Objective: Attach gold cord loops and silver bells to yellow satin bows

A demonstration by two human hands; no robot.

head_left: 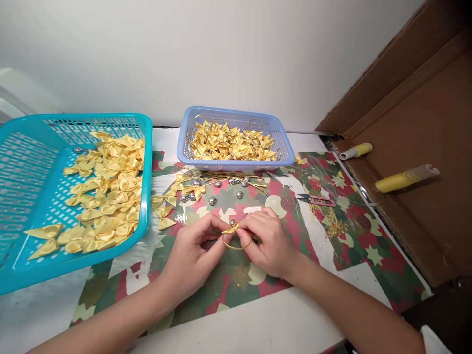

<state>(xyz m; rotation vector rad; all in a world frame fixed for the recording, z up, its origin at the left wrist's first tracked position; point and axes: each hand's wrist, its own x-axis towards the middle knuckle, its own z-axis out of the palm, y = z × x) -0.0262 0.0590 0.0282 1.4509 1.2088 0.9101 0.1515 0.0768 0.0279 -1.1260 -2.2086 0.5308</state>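
Observation:
Over the middle of the table, my left hand (195,248) and my right hand (271,242) meet with fingertips closed on a small yellow satin bow (231,229). A gold cord (236,249) curves in a loop below the bow, between both thumbs. One small silver bell (232,222) shows just above the bow; I cannot tell whether it is attached. My fingers cover parts of the bow and cord. Beyond my hands lie loose silver bells (213,201), straight gold cords (236,176) and several loose yellow bows (163,212).
A turquoise basket (148,182) holding many yellow bows stands at left. At the back is a blue basket (236,164) with corded bows. Pink-handled thread snips (321,200) and gold cord scraps (336,228) lie right. Cardboard (416,147) with two yellow tubes (394,181) borders the right side.

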